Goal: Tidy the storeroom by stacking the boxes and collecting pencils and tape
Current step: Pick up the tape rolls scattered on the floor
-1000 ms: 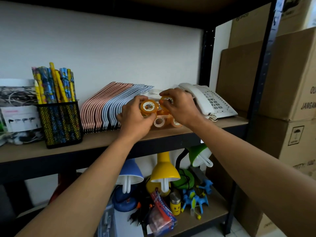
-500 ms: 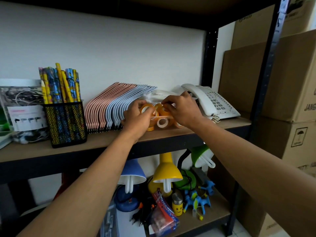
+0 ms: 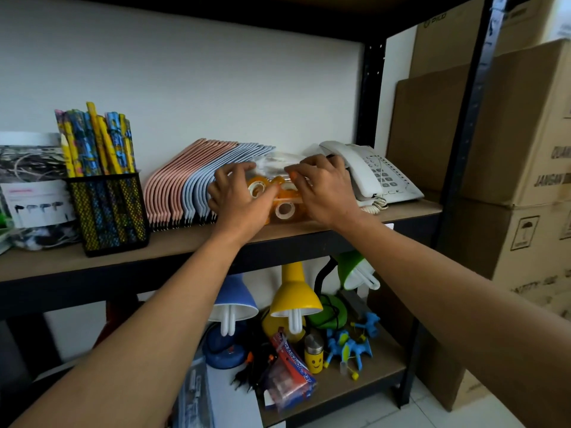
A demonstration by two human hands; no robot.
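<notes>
Brown shelf on a black frame carried, from 9 to 3 o'clock, a mesh cup of pencils, a leaning row of pink and blue notebooks, stacked orange tape rolls, a white telephone.

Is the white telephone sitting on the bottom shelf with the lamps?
No, the telephone sits on the upper shelf, just right of the tape rolls, while the lamps stand on the shelf below.

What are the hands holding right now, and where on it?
Both hands are on the cluster of tape rolls on the shelf. The left hand grips its left side, the right hand its right and top; exact finger contact is hidden.
</notes>
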